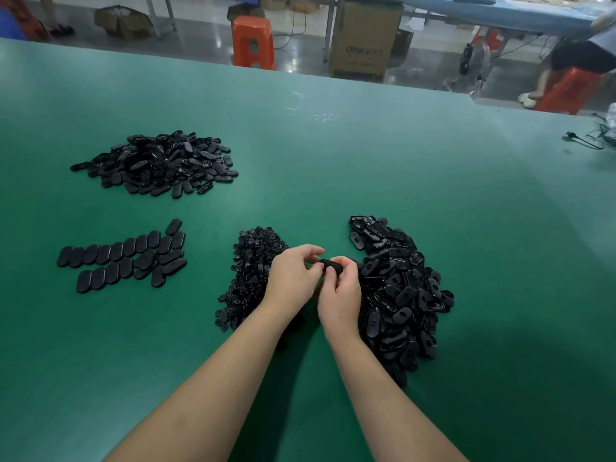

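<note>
Between both hands sits a black oval plastic shell (pixel 330 265), just above the green table (pixel 333 155). My right hand (pixel 340 295) grips it from below and behind, fingers curled round it. My left hand (pixel 291 275) pinches its left end with thumb and fingertips. Under my left hand lies a heap of small black inserts (pixel 250 271). A big pile of oval shells with holes (pixel 400 295) spreads to the right of my right hand. Whether an insert is inside the held shell is hidden.
At the left, closed oval pieces lie in neat rows (pixel 123 256). Farther back left is another loose pile of oval parts (pixel 160 163). Cables (pixel 586 140) lie at the table's right edge. Beyond the far edge stand an orange stool (pixel 253 41), a cardboard box (pixel 365 38) and a seated person (pixel 580 58).
</note>
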Available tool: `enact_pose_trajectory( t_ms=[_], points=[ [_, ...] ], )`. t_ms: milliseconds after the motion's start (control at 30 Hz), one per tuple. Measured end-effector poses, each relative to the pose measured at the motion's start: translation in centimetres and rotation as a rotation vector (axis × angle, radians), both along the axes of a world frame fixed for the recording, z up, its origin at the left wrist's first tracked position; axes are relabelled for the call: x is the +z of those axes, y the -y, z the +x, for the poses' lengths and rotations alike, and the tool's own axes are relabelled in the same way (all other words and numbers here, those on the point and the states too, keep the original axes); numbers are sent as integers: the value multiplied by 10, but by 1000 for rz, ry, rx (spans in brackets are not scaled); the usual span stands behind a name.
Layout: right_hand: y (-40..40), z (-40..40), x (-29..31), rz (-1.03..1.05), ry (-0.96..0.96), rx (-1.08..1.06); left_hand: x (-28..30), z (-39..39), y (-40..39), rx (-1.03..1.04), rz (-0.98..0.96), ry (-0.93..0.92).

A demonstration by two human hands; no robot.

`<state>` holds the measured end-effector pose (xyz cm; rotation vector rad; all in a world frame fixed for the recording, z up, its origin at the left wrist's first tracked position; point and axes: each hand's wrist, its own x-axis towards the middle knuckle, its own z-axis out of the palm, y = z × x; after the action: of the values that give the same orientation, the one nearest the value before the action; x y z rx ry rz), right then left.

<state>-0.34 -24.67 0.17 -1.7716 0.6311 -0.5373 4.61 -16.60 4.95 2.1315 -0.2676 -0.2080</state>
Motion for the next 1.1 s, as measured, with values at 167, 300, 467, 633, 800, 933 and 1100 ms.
enact_pose_trajectory(
  t_ms=[167, 300, 467, 633, 800, 933, 1100],
  points=[
    [1, 1, 0, -19, -24, 15, 0, 7, -1, -54, 60, -14],
    [1, 2, -1, -26, -36, 23, 0, 10, -4, -66, 67, -30],
    [1, 2, -1, -32, -42, 25, -1, 11, -5, -74, 85, -28],
    [1, 2, -1, -48, -51, 38, 0, 13, -6, -53, 108, -61],
    [0, 1, -1, -35, -54, 32, 1, 17, -6, -52, 82, -134],
    [0, 1, -2, -21, -60, 40, 2, 20, -11, -63, 35, -187],
    [1, 2, -3, -26, -71, 42, 3, 21, -12, -77, 36, -209]
  ],
)
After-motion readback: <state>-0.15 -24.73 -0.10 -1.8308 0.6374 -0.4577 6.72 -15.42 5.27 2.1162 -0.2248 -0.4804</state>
